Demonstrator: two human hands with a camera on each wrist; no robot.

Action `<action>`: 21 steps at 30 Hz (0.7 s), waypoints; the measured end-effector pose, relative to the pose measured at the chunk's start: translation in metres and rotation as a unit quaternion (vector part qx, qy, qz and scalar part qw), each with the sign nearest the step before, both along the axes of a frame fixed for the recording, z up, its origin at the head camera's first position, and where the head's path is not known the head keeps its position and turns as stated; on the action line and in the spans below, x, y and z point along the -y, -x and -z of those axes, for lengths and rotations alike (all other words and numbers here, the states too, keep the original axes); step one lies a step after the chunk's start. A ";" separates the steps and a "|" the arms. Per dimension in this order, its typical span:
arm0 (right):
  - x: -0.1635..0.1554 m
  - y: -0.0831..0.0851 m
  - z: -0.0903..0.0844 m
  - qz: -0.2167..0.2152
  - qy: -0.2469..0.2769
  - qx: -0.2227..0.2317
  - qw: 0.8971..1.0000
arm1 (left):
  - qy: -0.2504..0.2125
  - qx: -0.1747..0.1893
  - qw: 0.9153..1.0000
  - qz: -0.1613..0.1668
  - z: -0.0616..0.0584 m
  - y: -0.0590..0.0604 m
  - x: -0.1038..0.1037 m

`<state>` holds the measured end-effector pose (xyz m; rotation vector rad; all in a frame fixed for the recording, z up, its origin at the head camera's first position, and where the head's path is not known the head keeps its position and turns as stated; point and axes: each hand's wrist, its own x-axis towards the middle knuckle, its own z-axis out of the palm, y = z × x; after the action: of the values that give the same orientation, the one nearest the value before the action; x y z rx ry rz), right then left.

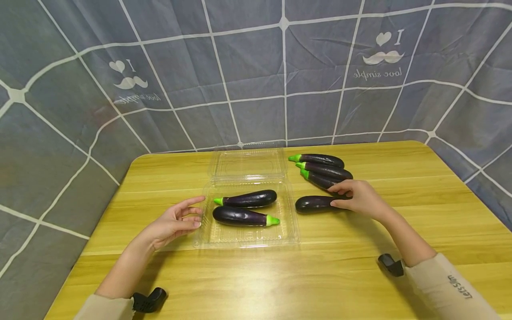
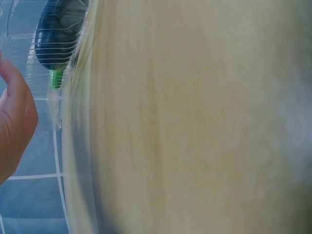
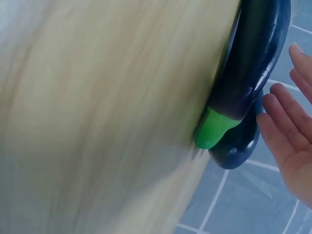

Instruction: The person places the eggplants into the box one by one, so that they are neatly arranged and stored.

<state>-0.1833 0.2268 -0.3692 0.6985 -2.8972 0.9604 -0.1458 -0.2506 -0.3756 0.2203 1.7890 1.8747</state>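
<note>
Eggplants, two of them (image 1: 245,209), already lie inside the clear tray (image 1: 244,238) at the middle of the surface (image 1: 320,275). My right hand (image 1: 358,195) rests its fingers on a fourth loose eggplant (image 1: 314,203) at three o'clock of the tray; three more (image 1: 322,169) wait at one o'clock. My left hand (image 1: 176,222) has a wide, empty grip at the tray's nine o'clock edge.
</note>
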 end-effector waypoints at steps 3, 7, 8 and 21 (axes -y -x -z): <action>-0.002 0.001 0.001 -0.002 -0.002 0.002 1.000 | -0.002 0.000 1.000 0.000 0.000 0.000 0.000; -0.003 0.000 0.000 -0.006 0.002 0.002 1.000 | -0.003 0.000 1.000 0.001 -0.001 0.000 0.000; -0.003 0.000 0.000 -0.006 0.004 0.002 1.000 | -0.003 0.000 1.000 0.001 -0.002 0.000 0.000; -0.007 0.001 0.008 0.000 0.012 0.010 1.000 | 0.004 -0.003 1.000 0.003 -0.002 -0.001 0.000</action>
<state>-0.1844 0.2337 -0.3771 0.6914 -2.8987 1.0057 -0.1452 -0.2507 -0.3734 0.2279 1.7988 1.8645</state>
